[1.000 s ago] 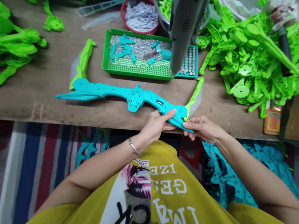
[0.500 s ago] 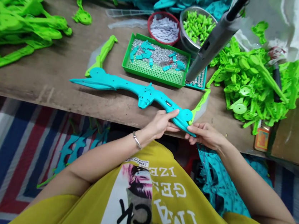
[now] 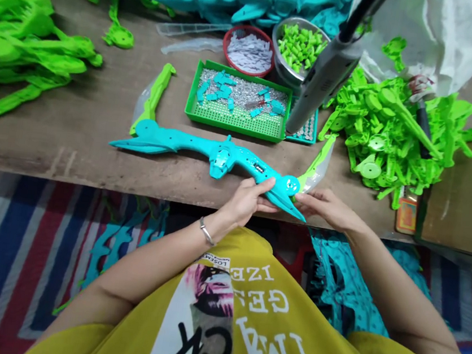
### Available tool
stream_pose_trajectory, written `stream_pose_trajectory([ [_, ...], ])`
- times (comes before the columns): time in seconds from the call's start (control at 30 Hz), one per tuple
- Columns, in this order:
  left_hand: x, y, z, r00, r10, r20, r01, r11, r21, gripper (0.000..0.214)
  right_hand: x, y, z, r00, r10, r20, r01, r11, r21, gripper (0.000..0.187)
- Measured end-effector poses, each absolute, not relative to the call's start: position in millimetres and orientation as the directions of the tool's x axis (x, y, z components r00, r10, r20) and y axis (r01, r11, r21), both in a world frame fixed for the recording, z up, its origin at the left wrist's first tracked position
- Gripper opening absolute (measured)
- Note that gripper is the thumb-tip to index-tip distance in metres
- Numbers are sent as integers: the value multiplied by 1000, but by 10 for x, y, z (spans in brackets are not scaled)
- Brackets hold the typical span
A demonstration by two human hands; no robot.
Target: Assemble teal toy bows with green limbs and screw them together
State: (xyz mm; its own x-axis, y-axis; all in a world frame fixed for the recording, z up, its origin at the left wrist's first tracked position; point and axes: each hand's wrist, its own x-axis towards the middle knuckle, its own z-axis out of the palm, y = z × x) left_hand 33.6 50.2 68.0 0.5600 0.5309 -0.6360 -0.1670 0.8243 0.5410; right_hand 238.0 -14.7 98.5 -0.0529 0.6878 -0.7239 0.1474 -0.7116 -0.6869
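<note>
A turquoise toy bow (image 3: pixel 199 142) lies along the table's front edge, a green arm with a clear blade jointed at each end. My left hand (image 3: pixel 247 201) grips its right portion, thumb on top and fingers underneath. At the right end, my right hand (image 3: pixel 328 208) has its fingers closed by the round joint, at the base of the right green arm (image 3: pixel 316 162); its fingertips are partly hidden behind the bow. The left green arm (image 3: pixel 156 97) stands up from the far joint, touched by neither hand.
Behind the bow sits a green tray (image 3: pixel 235 127) of small metal parts and turquoise pieces. A grey electric screwdriver (image 3: pixel 321 79) hangs over its right corner. Beyond are a red basket (image 3: pixel 227 62) and metal bowl (image 3: pixel 279 68). Green part piles (image 3: pixel 388 132) flank both sides.
My right hand has shifted from the bow's pointed tip up to the base of the right green arm. That arm now leans further outward to the right. My left hand keeps its grip.
</note>
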Motion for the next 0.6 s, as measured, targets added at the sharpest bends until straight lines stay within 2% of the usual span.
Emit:
stream_pose_trajectory([
  [0.1, 305, 503, 712, 566, 521, -639, -142, 825, 547, 23, 2335, -215, 918, 129, 789, -601, 98, -613, -784, 70],
  [0.17, 286, 493, 705, 581, 514, -631, -129, 824, 552, 24, 2284, -310, 860, 262, 821, -507, 138, -552, -823, 77],
  [0.2, 275, 487, 695, 587, 509, -629, -120, 824, 554, 26, 2259, -361, 839, 329, 845, -422, 213, -502, -838, 80],
  [0.27, 248, 475, 674, 584, 500, -639, -92, 823, 560, 29, 2223, -452, 826, 382, 911, -158, 471, -339, -815, 79],
  [0.33, 215, 465, 667, 573, 496, -652, -58, 818, 572, 32, 2212, -502, 841, 245, 964, 107, 724, -108, -681, 68],
  [0.37, 198, 460, 673, 569, 497, -656, -42, 814, 579, 33, 2214, -509, 850, 137, 973, 188, 793, 6, -609, 60],
  [0.47, 154, 441, 713, 566, 490, -664, 3, 804, 595, 35, 2231, -476, 843, -91, 959, 269, 818, 226, -529, 44],
  [0.6, 127, 410, 752, 555, 478, -681, 46, 800, 598, 36, 2215, -413, 759, -160, 941, 296, 769, 307, -561, 38],
])
